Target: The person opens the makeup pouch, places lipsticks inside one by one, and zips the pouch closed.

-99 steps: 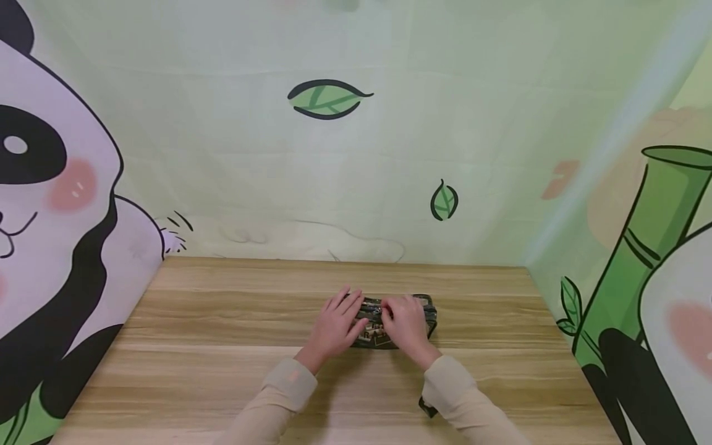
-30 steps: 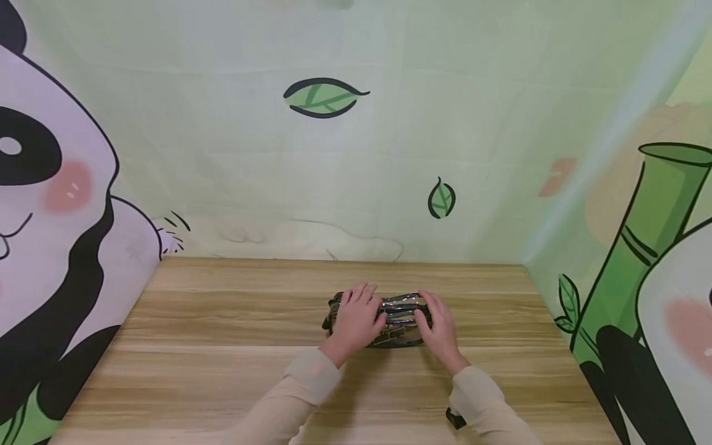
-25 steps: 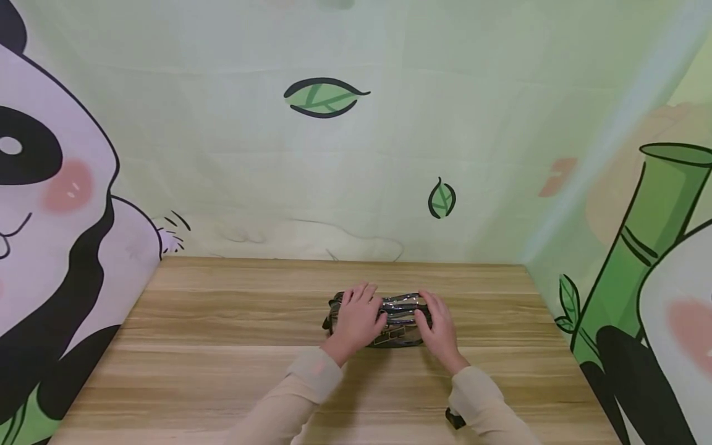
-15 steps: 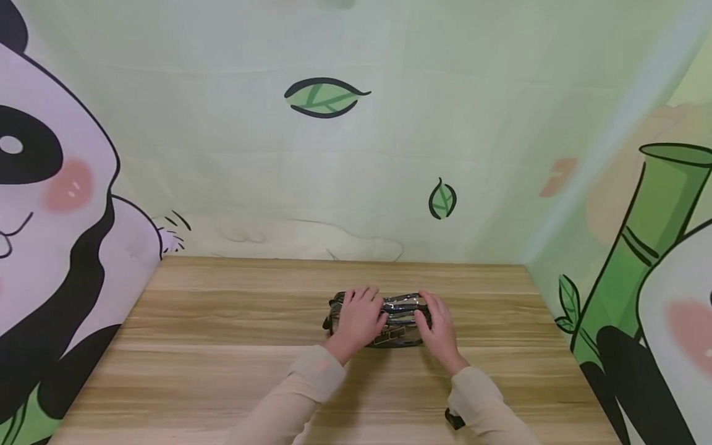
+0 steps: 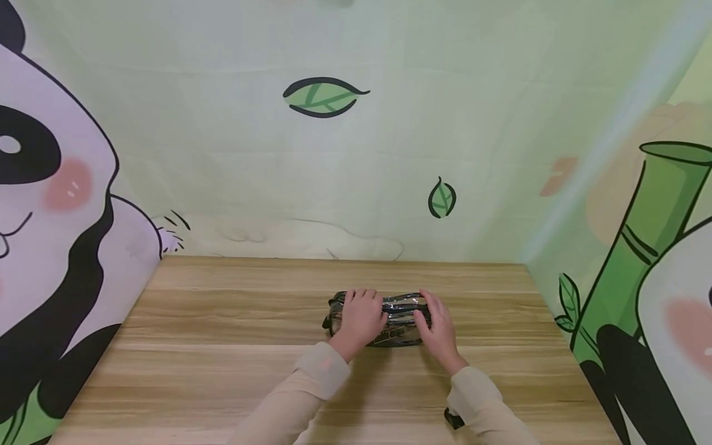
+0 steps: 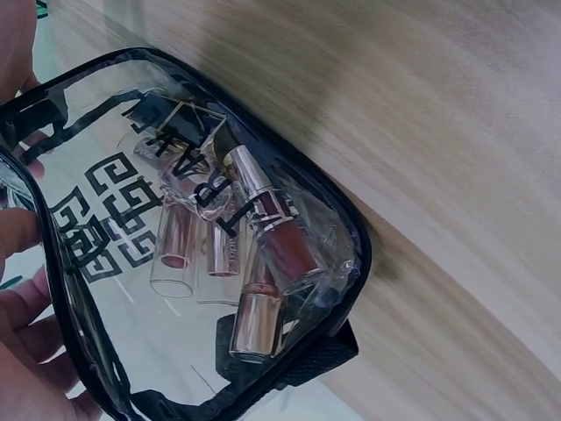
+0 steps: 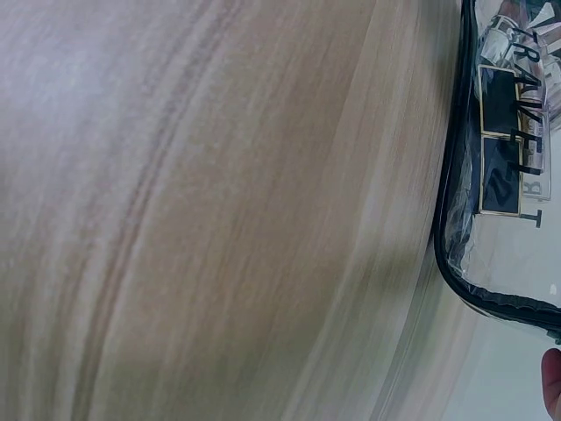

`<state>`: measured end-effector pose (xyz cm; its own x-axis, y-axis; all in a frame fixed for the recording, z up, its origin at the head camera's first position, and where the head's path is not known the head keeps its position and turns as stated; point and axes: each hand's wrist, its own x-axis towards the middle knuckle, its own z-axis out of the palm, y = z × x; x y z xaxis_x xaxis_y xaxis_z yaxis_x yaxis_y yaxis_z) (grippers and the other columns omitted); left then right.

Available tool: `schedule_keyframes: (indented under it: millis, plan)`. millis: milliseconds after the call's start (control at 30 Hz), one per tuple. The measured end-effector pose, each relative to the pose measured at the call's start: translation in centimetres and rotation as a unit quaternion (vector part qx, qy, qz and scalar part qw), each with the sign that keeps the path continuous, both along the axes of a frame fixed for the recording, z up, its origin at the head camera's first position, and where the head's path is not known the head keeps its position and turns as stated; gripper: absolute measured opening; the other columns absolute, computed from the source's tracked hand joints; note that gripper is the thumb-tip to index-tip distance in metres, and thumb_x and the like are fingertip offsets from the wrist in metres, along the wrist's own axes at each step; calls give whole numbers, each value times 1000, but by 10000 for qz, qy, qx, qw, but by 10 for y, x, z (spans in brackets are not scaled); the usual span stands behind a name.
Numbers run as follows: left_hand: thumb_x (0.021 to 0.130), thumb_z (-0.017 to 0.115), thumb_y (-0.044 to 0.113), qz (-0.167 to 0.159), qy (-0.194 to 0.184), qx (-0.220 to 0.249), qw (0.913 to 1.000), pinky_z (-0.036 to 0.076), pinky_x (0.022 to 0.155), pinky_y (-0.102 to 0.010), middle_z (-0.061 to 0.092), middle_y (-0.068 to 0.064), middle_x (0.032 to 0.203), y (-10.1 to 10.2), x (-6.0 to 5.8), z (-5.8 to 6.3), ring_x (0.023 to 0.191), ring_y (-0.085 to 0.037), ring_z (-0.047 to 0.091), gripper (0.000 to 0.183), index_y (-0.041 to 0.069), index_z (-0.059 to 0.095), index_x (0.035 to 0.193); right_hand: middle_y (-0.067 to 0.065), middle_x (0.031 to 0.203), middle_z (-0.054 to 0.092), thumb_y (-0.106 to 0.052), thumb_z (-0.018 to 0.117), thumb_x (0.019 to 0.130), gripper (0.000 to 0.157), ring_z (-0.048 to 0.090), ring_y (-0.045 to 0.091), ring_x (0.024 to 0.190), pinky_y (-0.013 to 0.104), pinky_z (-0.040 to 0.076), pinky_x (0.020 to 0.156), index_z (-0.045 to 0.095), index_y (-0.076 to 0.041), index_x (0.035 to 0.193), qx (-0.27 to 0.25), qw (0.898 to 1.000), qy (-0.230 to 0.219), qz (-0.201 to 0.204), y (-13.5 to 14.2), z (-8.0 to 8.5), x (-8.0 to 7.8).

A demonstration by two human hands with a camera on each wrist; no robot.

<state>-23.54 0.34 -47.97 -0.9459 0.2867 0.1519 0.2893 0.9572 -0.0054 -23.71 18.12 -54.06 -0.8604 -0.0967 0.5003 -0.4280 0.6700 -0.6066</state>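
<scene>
A clear cosmetic bag [image 5: 397,320] with black trim sits on the table, printed with dark letters. In the left wrist view, several lip gloss tubes [image 6: 285,241] and other small cosmetics show through the bag's plastic wall. My left hand [image 5: 360,318] lies over the left half of the bag, its fingers bent over the top and gripping it. At the bag's right end, my right hand [image 5: 439,324] holds the top edge between thumb and fingers. Only one fingertip [image 7: 552,381] of it shows in the right wrist view. The zipper pull cannot be made out.
The wooden table [image 5: 222,309] reaches back to a cloth backdrop [image 5: 250,173] printed with pandas, leaves and bamboo. A small black object [image 5: 454,419] shows beside the right cuff; what it is cannot be told.
My right hand has moved from the bag's middle to its right end. My left hand has shifted right, uncovering the bag's left end, and its fingers have bent more.
</scene>
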Motion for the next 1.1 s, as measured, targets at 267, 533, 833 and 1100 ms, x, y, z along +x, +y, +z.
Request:
schedule_keyframes:
  millis: [267, 533, 833, 1100]
  plan:
    - [84, 52, 38, -21, -93, -353, 9993, 37, 90, -42, 61, 1, 101, 6, 1, 7, 100, -18, 52, 28, 16, 64, 96, 17, 124, 49, -16, 50, 86, 44, 45, 33, 113, 51, 37, 91, 44, -5, 128, 3, 9999, 118, -6, 0, -1, -1]
    - [88, 48, 34, -184, -20, -632, 9978, 40, 90, -40, 60, 3, 104, 5, 0, 4, 103, -17, 52, 26, 17, 64, 100, 16, 125, 48, -17, 49, 87, 43, 44, 32, 114, 51, 36, 92, 44, -4, 128, -45, 10000, -36, 10, 0, 0, 0]
    - [85, 46, 30, -166, 56, -239, 9996, 38, 95, -36, 58, 1, 112, -5, -1, 0, 107, -18, 51, 32, 14, 59, 109, 16, 127, 47, -17, 48, 87, 43, 43, 33, 115, 52, 35, 93, 43, -6, 129, -115, 9999, -100, 0, 0, 0, 1]
    - [83, 43, 27, -5, 543, 575, 9969, 36, 93, -37, 58, -1, 112, -19, -1, -8, 108, -20, 48, 32, 12, 59, 105, 15, 129, 45, -17, 47, 88, 44, 41, 32, 118, 52, 34, 94, 41, -7, 130, -145, 9998, -137, 51, 1, -3, 0]
